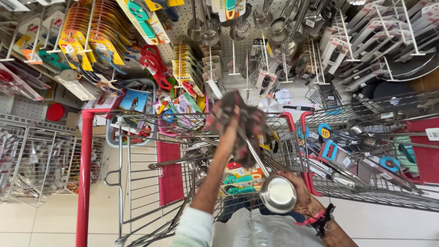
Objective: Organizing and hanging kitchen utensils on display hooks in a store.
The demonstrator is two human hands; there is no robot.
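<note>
Steel catches my eye first: a ladle (277,194) with a round, shiny bowl sits low in my view, just over the near edge of the cart (85,174). My right hand (299,187) has its grip clenched around the bowl end; the fingers wrap the far side of the bowl, and a red and black band sits at the wrist. The ladle's long handle runs up and to the left from the bowl, over the cart's basket.

My left hand (232,122) is raised above the middle of the cart, its grip clenched on a dark, patterned cloth (244,126) in red and grey. The cloth is bunched around the upper part of the handle, so cloth and handle are touching there; the fingers themselves are mostly hidden by the fabric.

Inside the cart, under my arms, lie carded tools in teal and orange and more steel pieces. A second cart (366,155) stands just beside it on the right, touching at the red corners, and holds more steel utensils and packets. Beyond the carts' far edges, a pegboard wall (238,55) carries hanging ladles, peelers and scissors.
</note>
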